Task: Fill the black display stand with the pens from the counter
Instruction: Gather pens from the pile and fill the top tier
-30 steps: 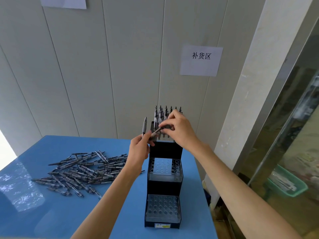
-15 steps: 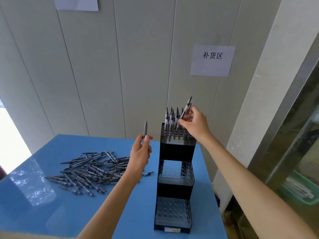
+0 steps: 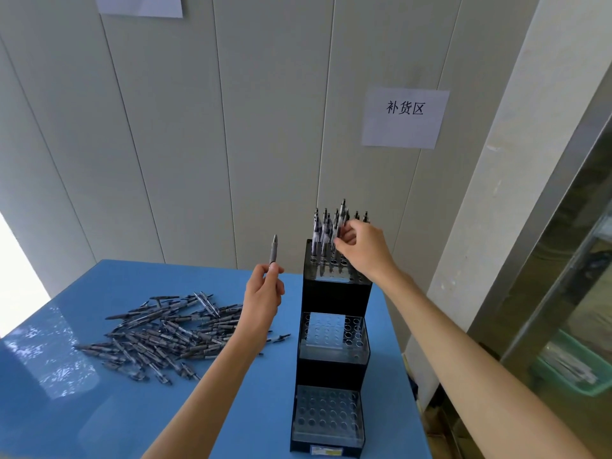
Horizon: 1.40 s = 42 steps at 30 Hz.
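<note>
Two bare hands work: the right hand (image 3: 362,248) pinches a grey pen (image 3: 341,216) over the black three-tier plastic display stand's (image 3: 334,293) top tier, while the left hand (image 3: 263,298), to its left, grips another grey pen (image 3: 273,249) upright.

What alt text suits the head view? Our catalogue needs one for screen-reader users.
A person's right hand lowers a pen into the top tier of a black display stand, while the left hand holds another pen upright. Loose pens lie heaped on the blue counter; both lower tiers are empty.
</note>
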Each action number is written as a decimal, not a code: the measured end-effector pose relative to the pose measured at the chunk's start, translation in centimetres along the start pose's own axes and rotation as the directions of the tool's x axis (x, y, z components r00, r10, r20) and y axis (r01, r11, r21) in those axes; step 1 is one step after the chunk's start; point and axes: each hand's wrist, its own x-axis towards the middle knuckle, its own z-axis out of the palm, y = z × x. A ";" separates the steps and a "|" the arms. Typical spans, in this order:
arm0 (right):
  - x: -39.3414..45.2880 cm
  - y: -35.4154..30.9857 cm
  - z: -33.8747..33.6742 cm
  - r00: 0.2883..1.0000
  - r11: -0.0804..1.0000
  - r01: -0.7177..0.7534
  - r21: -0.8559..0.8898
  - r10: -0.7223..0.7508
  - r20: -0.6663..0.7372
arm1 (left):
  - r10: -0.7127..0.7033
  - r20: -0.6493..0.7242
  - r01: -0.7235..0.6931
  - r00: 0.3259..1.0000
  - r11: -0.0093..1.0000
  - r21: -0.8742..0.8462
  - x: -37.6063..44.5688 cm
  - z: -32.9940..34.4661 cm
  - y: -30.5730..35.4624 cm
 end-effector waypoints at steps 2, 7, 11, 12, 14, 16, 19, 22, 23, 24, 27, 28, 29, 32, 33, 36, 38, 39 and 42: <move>0.1 -0.1 0.0 1.000 1.000 -0.009 0.002 0.009 0.003 | 0.002 0.004 -0.002 1.000 1.000 -0.001 0.1 0.1 0.0; 0.2 0.3 0.5 0.995 0.996 -0.042 -0.073 0.048 0.085 | 0.006 0.014 -0.006 1.000 1.000 -0.012 0.2 0.6 0.2; 0.1 0.6 0.8 0.997 0.997 -0.048 -0.058 0.051 0.060 | 0.006 0.028 -0.005 1.000 1.000 -0.021 0.2 0.9 0.1; 0.1 0.5 0.7 0.998 0.998 -0.041 -0.042 0.043 0.039 | 0.005 0.028 -0.004 1.000 1.000 -0.021 0.2 0.9 0.2; 0.1 0.4 0.7 1.000 0.999 -0.025 -0.021 0.025 0.004 | 0.000 0.026 0.000 1.000 1.000 -0.023 0.1 0.8 0.2; 0.0 0.4 0.7 1.000 1.000 -0.016 -0.023 0.017 0.015 | -0.009 0.021 0.009 1.000 1.000 -0.025 0.1 0.8 0.2; -0.1 0.7 0.8 0.999 1.000 -0.027 -0.015 0.028 0.044 | -0.032 0.015 0.033 0.999 0.998 -0.055 0.0 1.1 0.1; -0.2 0.9 0.8 0.998 0.999 -0.052 0.003 0.051 0.033 | -0.053 0.020 0.055 0.998 0.995 -0.077 -0.2 1.5 0.1; -0.3 1.0 0.7 0.998 0.998 -0.059 0.002 0.059 0.025 | -0.051 0.023 0.053 0.998 0.996 -0.077 -0.2 1.6 0.1; -0.4 1.0 0.5 0.998 0.998 -0.067 0.005 0.067 0.014 | -0.042 0.028 0.044 0.999 0.996 -0.074 -0.3 1.7 0.2; -1.2 1.0 -0.1 0.995 0.993 -0.098 0.066 0.100 -0.028 | 0.004 0.052 -0.001 0.999 0.999 -0.039 -0.4 2.1 0.5; -1.6 0.8 -0.3 0.994 0.992 -0.090 0.085 0.095 -0.048 | 0.020 0.058 -0.019 0.998 1.000 -0.021 -0.4 2.3 0.6; -1.9 0.6 -0.6 0.995 0.993 -0.069 0.099 0.075 -0.066 | 0.039 0.064 -0.038 0.997 0.999 -0.004 -0.5 2.5 0.8; -2.7 -0.7 -1.2 0.997 0.985 0.072 0.154 -0.066 -0.039 | 0.091 0.086 -0.094 0.992 0.995 0.027 -0.7 3.3 1.4; -2.9 -1.0 -1.4 0.992 0.980 0.125 0.155 -0.124 -0.012 | 0.112 0.097 -0.116 0.989 0.993 0.037 -0.7 3.7 1.6; -3.2 -1.7 -1.4 0.968 0.968 0.248 0.045 -0.250 0.034 | 0.171 0.127 -0.181 0.977 0.981 0.076 -1.0 4.7 2.3; -3.4 -1.9 -1.3 0.951 0.951 0.310 -0.026 -0.309 0.010 | 0.197 0.138 -0.211 0.971 0.973 0.097 -1.2 5.3 2.6; -3.5 -1.8 -1.2 0.945 0.944 0.326 -0.042 -0.326 0.000 | 0.195 0.137 -0.210 0.971 0.972 0.102 -1.3 5.4 2.7; -3.7 -1.6 -1.5 0.939 0.936 0.343 -0.073 -0.345 -0.008 | 0.186 0.168 -0.208 0.968 0.970 0.128 -1.5 5.4 2.9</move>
